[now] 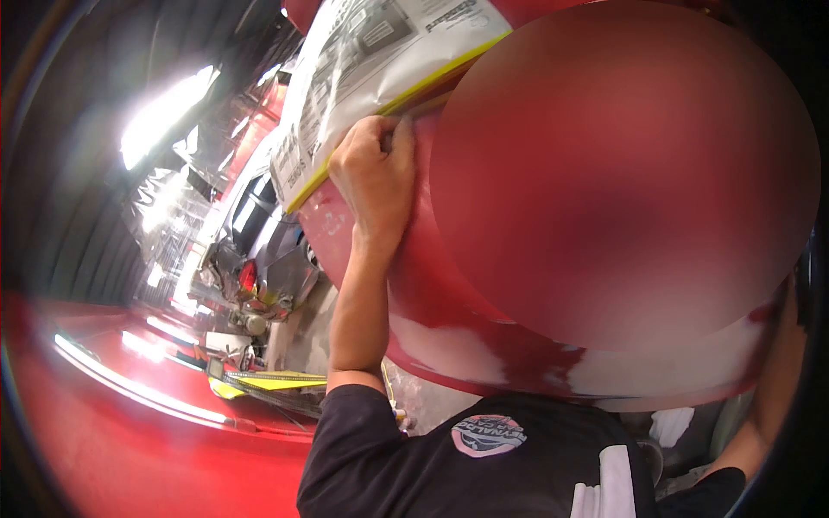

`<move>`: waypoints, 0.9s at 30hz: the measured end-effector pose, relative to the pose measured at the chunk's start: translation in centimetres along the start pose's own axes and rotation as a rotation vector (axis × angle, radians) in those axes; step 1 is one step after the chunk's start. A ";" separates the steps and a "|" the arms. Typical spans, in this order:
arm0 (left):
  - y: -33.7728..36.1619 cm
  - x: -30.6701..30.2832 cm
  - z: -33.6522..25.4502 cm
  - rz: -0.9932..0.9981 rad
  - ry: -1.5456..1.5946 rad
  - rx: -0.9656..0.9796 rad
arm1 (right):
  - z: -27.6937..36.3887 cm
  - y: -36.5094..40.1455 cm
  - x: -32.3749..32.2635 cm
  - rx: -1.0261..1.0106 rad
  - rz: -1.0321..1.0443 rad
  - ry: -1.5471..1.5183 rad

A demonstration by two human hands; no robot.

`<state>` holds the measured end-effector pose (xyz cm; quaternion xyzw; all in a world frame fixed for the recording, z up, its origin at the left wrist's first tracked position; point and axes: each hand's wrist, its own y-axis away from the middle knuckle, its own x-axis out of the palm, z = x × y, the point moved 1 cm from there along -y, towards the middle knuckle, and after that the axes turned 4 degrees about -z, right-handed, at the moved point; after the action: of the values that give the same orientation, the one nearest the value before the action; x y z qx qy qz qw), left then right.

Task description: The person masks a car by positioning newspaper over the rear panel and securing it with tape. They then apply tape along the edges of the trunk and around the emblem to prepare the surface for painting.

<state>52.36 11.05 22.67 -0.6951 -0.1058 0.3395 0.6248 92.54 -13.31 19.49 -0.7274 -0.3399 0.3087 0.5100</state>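
My left hand rests on a red car panel, at the edge of a newspaper sheet. Its fingers are curled in and closed; whatever they hold, if anything, is hidden. Yellow tape runs along the paper's edge and passes under or beside this hand. Pale, dull patches mark the panel's lower part. Only the forearm of my right arm shows at the right edge; that hand is out of sight. A large blurred round area covers much of the panel.
A damaged car with a red tail light stands to the left. Below it lies a yellow part beside a red wall or surface with bright strip lights. A white cloth shows at the lower right.
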 end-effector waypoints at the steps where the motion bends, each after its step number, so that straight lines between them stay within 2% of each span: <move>1: 0.0 0.0 0.0 0.011 -0.006 -0.015 | 0.1 0.5 1.3 0.002 0.004 0.012; 3: 0.0 -0.1 -0.1 0.017 -0.038 0.004 | 0.9 2.3 4.3 0.487 -0.124 -0.728; 4: -0.1 -0.1 -0.3 0.020 -0.075 0.019 | 0.8 2.6 3.6 0.490 -0.127 -0.692; 7: -0.1 0.0 -0.4 0.012 -0.014 0.025 | 1.1 0.8 -0.2 0.073 0.045 0.002; 8: -0.2 -0.1 -0.6 0.026 -0.024 0.013 | 1.1 0.6 -0.5 0.081 0.049 0.038; 10: -0.3 0.0 -0.5 0.010 0.005 0.027 | 1.2 0.1 -0.4 0.067 -0.019 -0.030; 17: 0.1 0.1 -0.9 -0.005 -0.032 0.026 | 1.7 -1.4 0.1 0.127 -0.035 -0.028; 22: 0.1 -0.5 -1.4 -0.009 -0.035 0.027 | 1.7 -2.4 -0.9 0.071 0.033 -0.007; 24: 0.2 -1.4 -3.3 -0.071 -0.047 0.159 | 1.7 -2.3 -0.6 0.041 0.054 0.026; 25: -0.2 -1.5 -4.7 -0.070 -0.051 0.156 | 1.7 -2.3 -0.5 0.093 0.065 -0.002; 27: -1.7 -0.4 -8.3 -0.162 0.022 0.475 | 1.9 -2.3 0.1 0.140 0.071 -0.031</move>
<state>57.53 4.52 24.35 -0.5215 -0.0716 0.2959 0.7971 90.66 -11.67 21.11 -0.6965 -0.2995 0.3609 0.5430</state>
